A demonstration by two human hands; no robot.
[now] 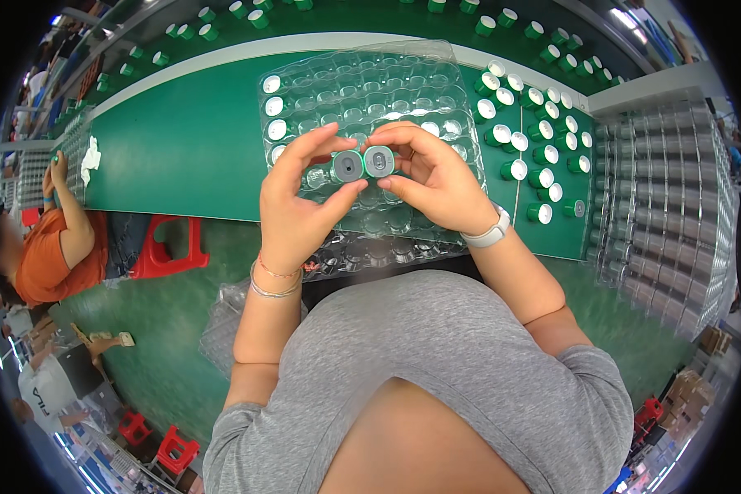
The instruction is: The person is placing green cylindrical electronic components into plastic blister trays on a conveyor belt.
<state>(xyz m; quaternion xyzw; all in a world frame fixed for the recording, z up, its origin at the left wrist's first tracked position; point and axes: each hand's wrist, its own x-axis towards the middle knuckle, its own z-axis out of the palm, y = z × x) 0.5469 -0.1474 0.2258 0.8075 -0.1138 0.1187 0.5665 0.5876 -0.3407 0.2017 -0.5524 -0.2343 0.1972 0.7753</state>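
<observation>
Above a clear plastic tray (420,90) with rows of round pockets, I hold two short green cylinders side by side, grey ends up. My left hand (298,193) is closed round the left green cylinder (348,166), whose grey end has a small dark slot. Thumb and fingers of my right hand (445,183) grip the right green cylinder (379,161), with a paler oval mark on its end. The two cylinders appear to touch. White-topped pieces (274,106) fill some pockets along the tray's left edge, and a few lie in pockets by my right hand.
Several green cylinders with white tops (545,154) stand on the green table (173,140) to the right. Beyond them rises a tall stack of clear trays (659,206). At the left sit a co-worker in orange (66,255) and a red stool (177,247). More cylinders line the far strip.
</observation>
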